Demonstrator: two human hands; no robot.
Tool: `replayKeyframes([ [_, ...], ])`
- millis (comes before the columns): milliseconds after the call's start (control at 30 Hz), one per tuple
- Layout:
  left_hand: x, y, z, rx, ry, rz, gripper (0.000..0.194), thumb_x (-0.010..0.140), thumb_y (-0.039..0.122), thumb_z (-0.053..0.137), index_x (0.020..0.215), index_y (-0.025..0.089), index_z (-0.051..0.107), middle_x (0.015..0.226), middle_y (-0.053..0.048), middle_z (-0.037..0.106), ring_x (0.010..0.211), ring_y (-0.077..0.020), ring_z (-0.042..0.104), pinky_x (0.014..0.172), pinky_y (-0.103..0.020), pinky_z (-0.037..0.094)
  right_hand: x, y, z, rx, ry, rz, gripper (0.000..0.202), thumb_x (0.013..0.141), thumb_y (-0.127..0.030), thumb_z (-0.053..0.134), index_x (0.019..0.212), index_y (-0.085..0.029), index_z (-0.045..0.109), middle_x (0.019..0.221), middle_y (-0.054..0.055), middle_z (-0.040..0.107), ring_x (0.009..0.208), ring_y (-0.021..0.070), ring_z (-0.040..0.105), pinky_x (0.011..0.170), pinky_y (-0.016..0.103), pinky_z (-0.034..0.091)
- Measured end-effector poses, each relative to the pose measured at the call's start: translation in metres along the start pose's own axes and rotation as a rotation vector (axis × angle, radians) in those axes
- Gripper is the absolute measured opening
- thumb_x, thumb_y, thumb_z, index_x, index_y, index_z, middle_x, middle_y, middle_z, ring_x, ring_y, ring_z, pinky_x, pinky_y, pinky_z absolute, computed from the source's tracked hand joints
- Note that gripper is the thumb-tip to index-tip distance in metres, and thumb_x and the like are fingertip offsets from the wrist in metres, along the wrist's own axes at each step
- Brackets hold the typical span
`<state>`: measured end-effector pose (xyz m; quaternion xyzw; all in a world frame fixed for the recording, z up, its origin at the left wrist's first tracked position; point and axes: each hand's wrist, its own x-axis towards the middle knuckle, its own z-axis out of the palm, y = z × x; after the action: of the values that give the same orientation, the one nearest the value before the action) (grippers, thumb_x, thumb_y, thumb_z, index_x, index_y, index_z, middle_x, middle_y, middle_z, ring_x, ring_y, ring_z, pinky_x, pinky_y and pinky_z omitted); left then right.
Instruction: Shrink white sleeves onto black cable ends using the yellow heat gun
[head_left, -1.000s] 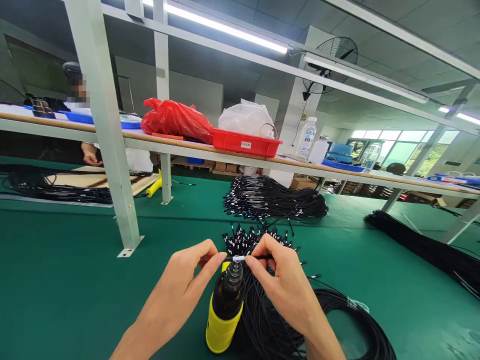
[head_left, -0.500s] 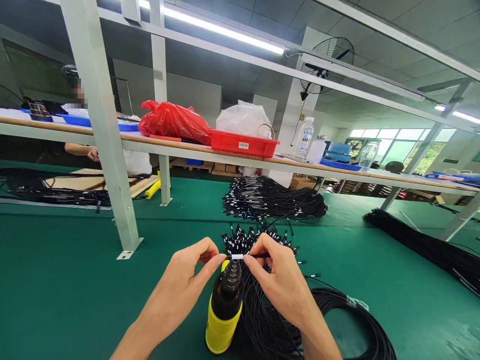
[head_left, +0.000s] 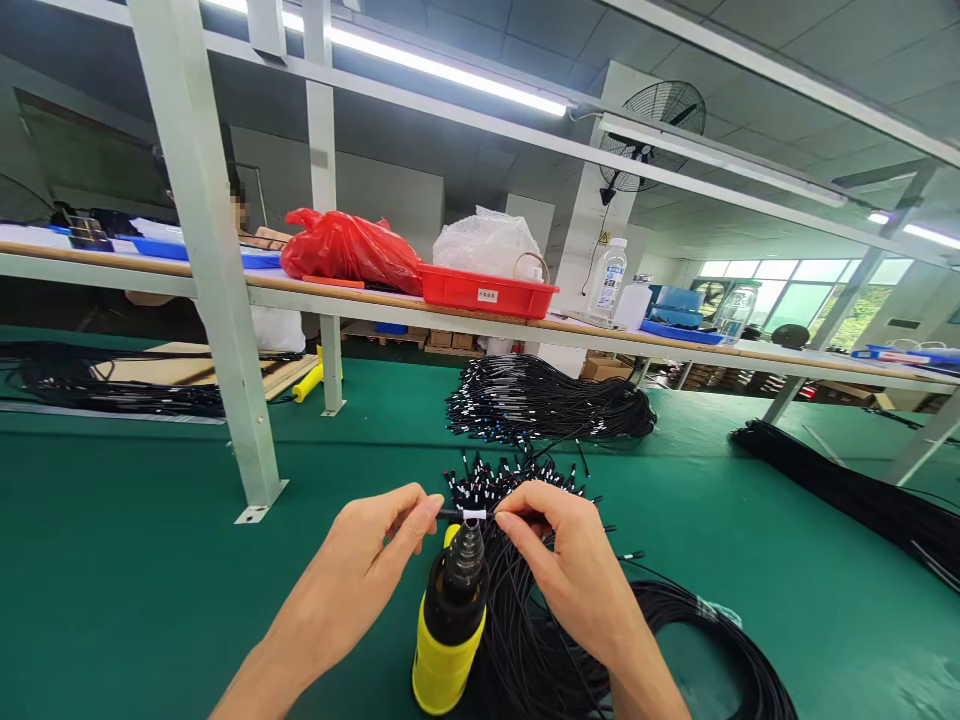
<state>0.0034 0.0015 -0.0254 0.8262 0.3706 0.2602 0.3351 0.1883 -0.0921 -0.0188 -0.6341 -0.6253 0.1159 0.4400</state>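
A thin black cable (head_left: 450, 514) with a white sleeve (head_left: 475, 515) on it is stretched level between my hands. My left hand (head_left: 375, 575) pinches its left end, and my right hand (head_left: 566, 560) pinches it just right of the sleeve. Directly below the sleeve is the dark coiled nozzle of a yellow and black heat gun (head_left: 448, 640), standing upright with its tip close to the sleeve. Behind and beside my right hand lie many black cables (head_left: 517, 640) with white-marked ends.
A second cable bundle (head_left: 547, 395) lies further back on the green table (head_left: 360, 400). A long black bundle (head_left: 840, 490) is at the right. The shelf above holds a red tray (head_left: 487, 292), a red bag (head_left: 352, 248) and bottles. A metal post (head_left: 225, 300) stands at the left.
My left fingers have shifted slightly left and up along the cable, showing more of it. My right fingers have moved slightly right, away from the sleeve. A person behind the post has shifted.
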Motion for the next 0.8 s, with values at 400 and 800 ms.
replayKeyframes([
  [400, 0.0001, 0.0032, 0.0000, 0.007, 0.036, -0.004, 0.048, 0.092, 0.064, 0.034, 0.070, 0.023, 0.045, 0.067, 0.005, 0.042, 0.063, -0.0151, 0.035, 0.058, -0.027, 0.028, 0.0023, 0.0041, 0.0036, 0.027, 0.015, 0.004, 0.016, 0.089, -0.012, 0.056, 0.078, -0.020, 0.064, 0.076, -0.003, 0.064, 0.070, 0.0136, 0.055, 0.064, 0.025, 0.038],
  [800, -0.0014, 0.0047, -0.0011, -0.036, 0.053, 0.015, 0.030, 0.091, 0.052, 0.045, 0.082, 0.024, 0.055, 0.081, 0.003, 0.058, 0.078, -0.0175, 0.051, 0.067, -0.026, 0.038, 0.0020, 0.0052, 0.0032, 0.042, 0.009, 0.035, 0.012, 0.089, -0.014, 0.058, 0.085, -0.022, 0.067, 0.083, -0.002, 0.067, 0.077, 0.0148, 0.060, 0.069, 0.026, 0.042],
])
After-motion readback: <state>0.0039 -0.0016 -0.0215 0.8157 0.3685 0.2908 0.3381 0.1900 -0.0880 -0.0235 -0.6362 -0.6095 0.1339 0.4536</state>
